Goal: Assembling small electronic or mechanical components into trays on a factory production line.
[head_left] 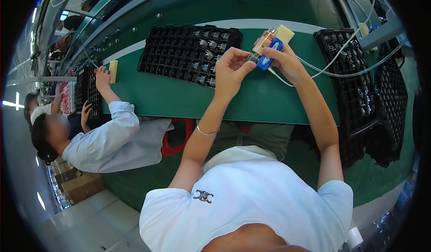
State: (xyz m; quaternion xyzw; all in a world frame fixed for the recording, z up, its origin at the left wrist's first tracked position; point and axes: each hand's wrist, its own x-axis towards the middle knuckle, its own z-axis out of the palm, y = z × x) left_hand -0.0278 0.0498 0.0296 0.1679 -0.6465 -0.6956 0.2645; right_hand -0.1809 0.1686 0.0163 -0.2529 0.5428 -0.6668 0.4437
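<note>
Metal part (254, 57) sits between the person's two hands, above the far half of the green table (179, 100), at the tip of the left hand's grip. In the head view, the left forearm rises from below and leans right, a bracelet (208, 133) around it; the left hand (231, 72) bends inward, thumb stretched toward the right, fingers curled, pinching the part. The right forearm slants up and to the left, elbow out wide, and the right hand (287, 63) closes around a blue tool (270, 54), its thumb lying across the tool's face. The two hands almost meet, with part and tool side by side between them. A white cable (281, 78) trails from the tool's lower end. Behind the right hand is a yellow block (285, 33). A black tray (168, 56) lies left of the hands, with metal parts in its right-hand compartments; another tray (345, 68) stands to the right. At far left, a co-worker's hand (103, 77) is beside a second yellow block (113, 71).
</note>
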